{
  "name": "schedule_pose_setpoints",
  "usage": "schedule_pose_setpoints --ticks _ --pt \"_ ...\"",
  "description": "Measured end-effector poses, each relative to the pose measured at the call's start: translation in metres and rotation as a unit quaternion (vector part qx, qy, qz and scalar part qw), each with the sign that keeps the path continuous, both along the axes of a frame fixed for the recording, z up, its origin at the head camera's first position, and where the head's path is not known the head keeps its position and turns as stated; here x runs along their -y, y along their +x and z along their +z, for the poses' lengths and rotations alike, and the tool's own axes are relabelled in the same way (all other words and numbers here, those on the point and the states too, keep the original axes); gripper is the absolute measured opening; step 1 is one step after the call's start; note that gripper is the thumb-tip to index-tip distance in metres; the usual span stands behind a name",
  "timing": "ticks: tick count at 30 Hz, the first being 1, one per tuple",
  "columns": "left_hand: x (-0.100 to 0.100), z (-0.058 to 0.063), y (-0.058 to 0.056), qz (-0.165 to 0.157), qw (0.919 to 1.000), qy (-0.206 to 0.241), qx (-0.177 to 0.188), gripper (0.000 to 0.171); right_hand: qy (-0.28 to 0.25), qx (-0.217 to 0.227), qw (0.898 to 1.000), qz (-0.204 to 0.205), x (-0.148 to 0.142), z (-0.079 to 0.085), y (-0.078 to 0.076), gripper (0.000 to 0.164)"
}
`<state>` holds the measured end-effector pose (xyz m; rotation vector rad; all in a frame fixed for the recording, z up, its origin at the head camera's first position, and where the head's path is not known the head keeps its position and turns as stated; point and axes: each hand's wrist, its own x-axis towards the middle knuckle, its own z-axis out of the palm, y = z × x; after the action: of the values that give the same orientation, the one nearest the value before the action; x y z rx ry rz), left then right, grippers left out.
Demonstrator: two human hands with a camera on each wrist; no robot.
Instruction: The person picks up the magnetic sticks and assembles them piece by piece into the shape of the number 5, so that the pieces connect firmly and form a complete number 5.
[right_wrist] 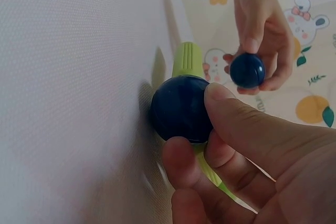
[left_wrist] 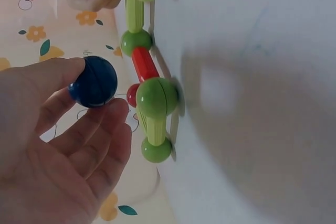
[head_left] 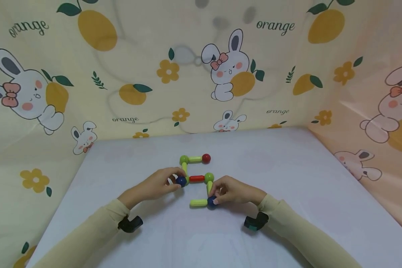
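Observation:
On the white table lies a chain of magnetic rods and balls. A red ball (head_left: 206, 158) ends it at the far side, joined by a light green rod (head_left: 195, 159) to a green ball (head_left: 184, 159). Further along, a red rod (head_left: 197, 178) runs to another green ball (head_left: 209, 177). My left hand (head_left: 160, 183) pinches a loose blue ball (left_wrist: 94, 81), held off the table beside the chain's near-left green ball (left_wrist: 156, 98). With thumb and fingertips my right hand (head_left: 236, 190) grips a second blue ball (right_wrist: 182, 109), from which a light green rod (head_left: 198, 203) points left.
Around the chain stretches the white tabletop (head_left: 271, 160). A cloth backdrop (head_left: 194, 33) printed with rabbits and oranges hangs behind it and at both sides. Each wrist wears a dark camera band, one at the left sleeve (head_left: 97, 227), one at the right.

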<state>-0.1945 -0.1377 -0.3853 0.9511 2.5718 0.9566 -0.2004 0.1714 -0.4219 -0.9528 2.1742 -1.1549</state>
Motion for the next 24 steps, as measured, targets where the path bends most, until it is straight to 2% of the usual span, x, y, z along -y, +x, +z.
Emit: schedule_pose_setpoints --ticks 11,15,21,24 --pt "-0.002 -0.01 0.009 0.003 0.9996 -0.016 0.025 0.034 0.007 0.001 1.0 0.0 -0.001 -0.001 -0.001 0.015" --pt "-0.001 -0.014 0.012 -0.007 0.9996 -0.012 0.025 0.034 0.005 -0.003 1.0 0.001 0.0 0.0 -0.001 0.015" --pt "-0.003 -0.021 0.013 -0.018 0.9984 -0.02 0.05 0.033 -0.003 0.005 1.0 0.0 0.0 -0.001 0.0 0.015" --pt "-0.006 -0.025 0.015 -0.013 0.9975 -0.034 0.06 0.032 -0.008 0.007 1.0 0.002 0.0 -0.001 0.0 0.015"
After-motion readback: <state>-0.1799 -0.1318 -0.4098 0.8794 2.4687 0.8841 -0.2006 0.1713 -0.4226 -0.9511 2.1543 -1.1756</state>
